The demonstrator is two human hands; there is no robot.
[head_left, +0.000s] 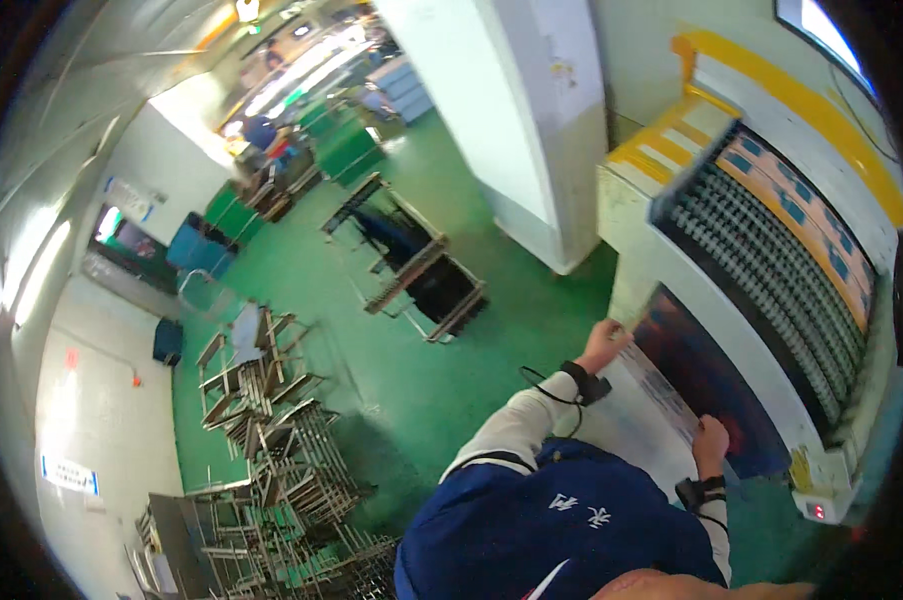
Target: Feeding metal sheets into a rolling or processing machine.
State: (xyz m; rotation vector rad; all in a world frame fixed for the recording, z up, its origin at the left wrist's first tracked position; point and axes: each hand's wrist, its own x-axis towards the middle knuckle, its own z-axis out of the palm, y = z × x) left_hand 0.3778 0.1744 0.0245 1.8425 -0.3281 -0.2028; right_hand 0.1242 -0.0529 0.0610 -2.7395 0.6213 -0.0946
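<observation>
A thin, pale panel (659, 386) with rows of greyish markings lies in front of me, low beside the machine. My left hand (604, 345) pinches its far corner, fingers closed. At the near end of the same edge, my right hand (711, 440) is also closed on it. Just beyond the panel is a dark, glossy surface (706, 365) on the machine's front. Black straps circle both my wrists, and a cable loops from the left one.
On the right stands a machine with a bed of black rollers (761, 270), carrying copper-coloured sheets (806, 215) with dark rectangles. A white pillar (531, 130) rises beyond it. A metal rack cart (411, 260) and several stacked metal frames (281, 440) stand on the green floor.
</observation>
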